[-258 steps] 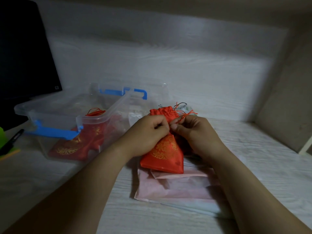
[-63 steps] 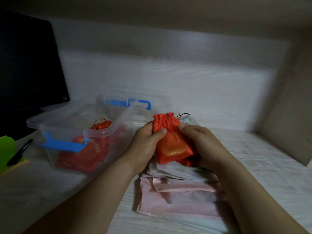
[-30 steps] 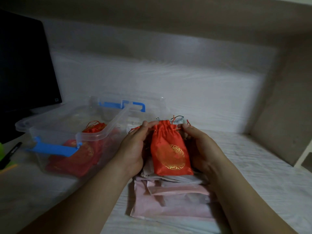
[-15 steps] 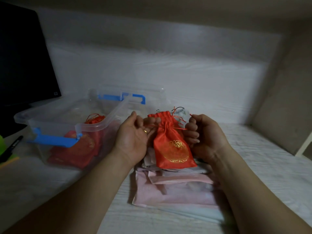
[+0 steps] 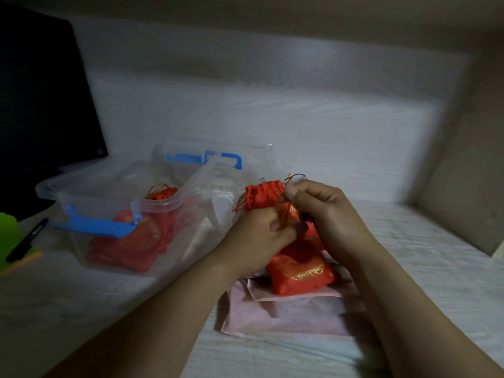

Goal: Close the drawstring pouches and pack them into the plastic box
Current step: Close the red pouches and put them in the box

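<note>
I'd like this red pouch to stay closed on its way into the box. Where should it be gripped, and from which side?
Pinch the red pouch at its gathered neck, just under the ruffle, coming from above. That is its narrowest part and points up, while the full body rests on the pink stack. The left hand likely suits: it is nearer the plastic box.

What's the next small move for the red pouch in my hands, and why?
Probably pull the cords apart to finish cinching. Both the left hand and right hand pinch the thin cords beside the red pouch's gathered neck, and the pouch rests on the pink packets, outside the plastic box. Blur hides whether the neck is fully shut.
</note>
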